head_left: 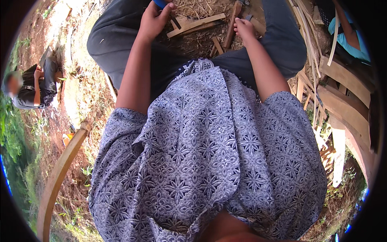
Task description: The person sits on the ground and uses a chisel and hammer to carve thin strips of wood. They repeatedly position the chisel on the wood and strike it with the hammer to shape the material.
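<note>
Wood strip, pale (201, 23): lying aslant between the legs, over shaving-strewn ground (197, 45). Handling: probably best braced along its length, with pressure directed away from the knees.

Blue-handled tool (160, 3): dark shaft slanting down to the strip's upper edge; a steady angle, with fingers behind the tip, would likely serve best.

Left hand (155, 17): wrapped around the blue handle; forearm extended forward.

Right hand (244, 30): fingers curled, forearm angled inward; grey piece (249, 17) just beside the fingertips, whether grasped cannot be told.

Wooden bar, brown (232, 26): near right hand, roughly lengthwise.
</note>
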{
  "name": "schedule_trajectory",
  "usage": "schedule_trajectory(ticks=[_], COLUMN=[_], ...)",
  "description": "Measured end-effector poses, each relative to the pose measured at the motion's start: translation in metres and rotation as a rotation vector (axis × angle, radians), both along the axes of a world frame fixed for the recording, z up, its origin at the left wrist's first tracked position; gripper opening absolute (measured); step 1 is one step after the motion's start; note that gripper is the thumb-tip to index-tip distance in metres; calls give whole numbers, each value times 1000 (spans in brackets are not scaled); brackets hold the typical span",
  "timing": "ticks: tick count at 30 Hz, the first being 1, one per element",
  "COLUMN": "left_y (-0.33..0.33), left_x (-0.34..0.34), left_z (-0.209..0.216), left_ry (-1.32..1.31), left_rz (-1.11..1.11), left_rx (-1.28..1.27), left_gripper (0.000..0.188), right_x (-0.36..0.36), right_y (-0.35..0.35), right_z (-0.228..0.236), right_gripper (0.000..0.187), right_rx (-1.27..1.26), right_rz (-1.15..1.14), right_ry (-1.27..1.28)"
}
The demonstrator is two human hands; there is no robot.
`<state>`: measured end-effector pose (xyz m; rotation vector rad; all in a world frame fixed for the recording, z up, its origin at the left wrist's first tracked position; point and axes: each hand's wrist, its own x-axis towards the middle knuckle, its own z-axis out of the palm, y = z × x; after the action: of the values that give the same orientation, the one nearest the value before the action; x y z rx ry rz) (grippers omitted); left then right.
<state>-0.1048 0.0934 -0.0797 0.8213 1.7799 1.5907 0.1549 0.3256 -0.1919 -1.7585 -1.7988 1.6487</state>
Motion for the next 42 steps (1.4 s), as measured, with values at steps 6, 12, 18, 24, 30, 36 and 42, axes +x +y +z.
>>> schedule_trajectory(ticks=[6, 12, 18, 24, 30, 36, 42], left_y=[3, 1, 1, 6, 0, 7, 4], left_x=[9, 9, 13, 14, 14, 13, 13], left_z=[4, 2, 7, 12, 12, 9, 9], left_ry=[-40, 60, 89, -34, -19, -45, -51], left_rz=[39, 19, 29, 19, -4, 0, 9], left_rx=[-67, -36, -47, -48, -15, -53, -75], left_gripper=[18, 19, 19, 19, 18, 18, 17], right_x=[-38, -64, -47, -47, -58, -63, -70], right_y=[-52, -71, -58, -56, -49, -23, -22], right_z=[10, 13, 16, 20, 12, -25, -19], right_gripper=[44, 37, 32, 27, 23, 23, 29], right_rx=[763, 874, 849, 908, 788, 524, 389], right_rz=[723, 858, 881, 860, 881, 864, 802], right_ry=[114, 117, -2, 23, -5, 119, 88])
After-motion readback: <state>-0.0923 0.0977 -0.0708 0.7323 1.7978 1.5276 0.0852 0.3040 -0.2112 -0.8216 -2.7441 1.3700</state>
